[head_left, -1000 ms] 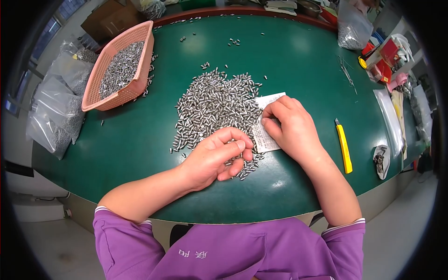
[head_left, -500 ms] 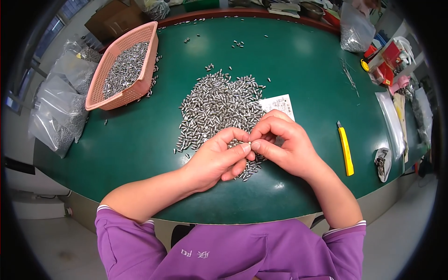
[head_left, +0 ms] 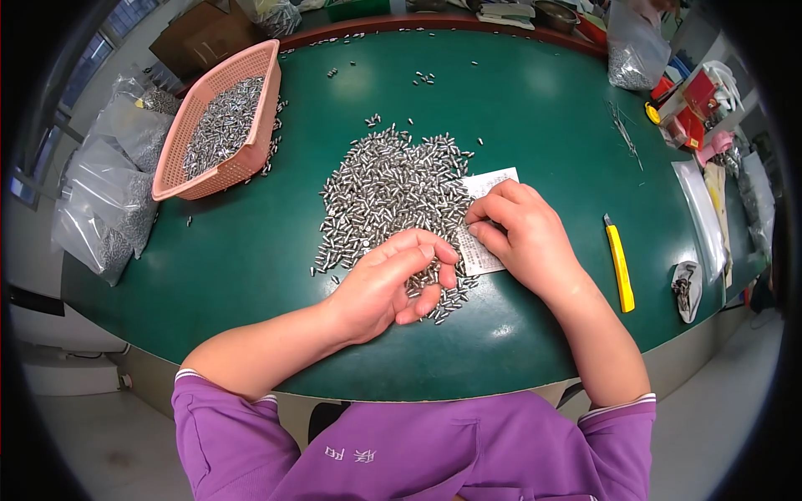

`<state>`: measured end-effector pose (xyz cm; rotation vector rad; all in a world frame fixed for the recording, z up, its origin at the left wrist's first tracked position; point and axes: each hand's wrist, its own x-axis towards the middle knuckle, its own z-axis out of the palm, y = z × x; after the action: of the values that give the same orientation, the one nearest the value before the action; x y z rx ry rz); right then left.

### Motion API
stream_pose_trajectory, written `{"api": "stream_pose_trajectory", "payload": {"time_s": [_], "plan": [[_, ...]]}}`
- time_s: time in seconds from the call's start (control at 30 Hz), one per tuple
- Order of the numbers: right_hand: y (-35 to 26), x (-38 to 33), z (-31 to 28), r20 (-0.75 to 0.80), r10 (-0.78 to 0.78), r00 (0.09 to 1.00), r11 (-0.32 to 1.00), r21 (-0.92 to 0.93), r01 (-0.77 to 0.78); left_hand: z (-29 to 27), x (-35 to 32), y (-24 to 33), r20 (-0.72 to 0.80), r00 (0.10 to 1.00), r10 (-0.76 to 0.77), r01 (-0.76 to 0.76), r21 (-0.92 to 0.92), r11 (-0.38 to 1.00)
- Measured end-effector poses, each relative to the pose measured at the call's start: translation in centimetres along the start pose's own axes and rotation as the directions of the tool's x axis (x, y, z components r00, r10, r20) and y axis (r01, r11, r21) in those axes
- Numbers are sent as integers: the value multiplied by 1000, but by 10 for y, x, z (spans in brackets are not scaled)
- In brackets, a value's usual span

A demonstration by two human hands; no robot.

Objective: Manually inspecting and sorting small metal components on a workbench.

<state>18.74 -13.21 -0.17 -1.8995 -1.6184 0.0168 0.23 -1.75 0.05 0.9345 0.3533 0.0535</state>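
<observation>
- Left hand (head_left: 388, 280): half curled, thumb lying close to index finger, lower fingers bent in. Hangs over near edge of pile (head_left: 384, 184). Shows metal through the finger gap; can't tell if gripped or lying beneath.
- Right hand (head_left: 530, 238): thumb and index nearly together, other fingers folded. Sits over paper (head_left: 480, 258), fingertips just beside right edge of pile. Can't tell if anything is pinched.
- Pile: small silver pointed metal parts, loose, mid-table. Reaches under left hand and up to paper.
- Paper: white, printed, flat on green table (head_left: 451, 363), partly covered by right hand.
- Strays (head_left: 423, 78): a few more parts beyond pile, well apart.
- Basket (head_left: 219, 185): pink, to the left, holds many similar-looking parts.
- Clear bags (head_left: 92, 192): left of basket, filled with small metal pieces.
- Knife (head_left: 619, 267): yellow, blade end pointing away, right of right hand.
- Thin metal tools (head_left: 623, 136): far right, beyond knife.
</observation>
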Motion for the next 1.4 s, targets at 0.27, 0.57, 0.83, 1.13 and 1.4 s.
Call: {"api": "stream_pose_trajectory", "payload": {"time_s": [0.27, 0.57, 0.83, 1.13, 1.4], "plan": [[-17, -2, -3, 133, 71, 988, 861, 492, -129, -1, 1, -1, -5, 1000, -25, 25, 23, 999], [-24, -3, -3, 123, 8, 992, 808, 584, -79, -2, 1, -2, -1, 999, -34, 34, 29, 999], [0, 2, -2, -94, 148, 985, 971, 201, -127, -3, 2, -3, 23, 1000, 1, -1, 31, 1000], [-4, -1, 0, -69, 80, 994, 982, 179, -67, -4, 2, -2, 30, 999, -28, 29, -33, 999], [-4, -2, 2, -76, 21, 997, 987, 164, -9, -5, 3, -4, 35, 999, -26, 29, -86, 996]]}}
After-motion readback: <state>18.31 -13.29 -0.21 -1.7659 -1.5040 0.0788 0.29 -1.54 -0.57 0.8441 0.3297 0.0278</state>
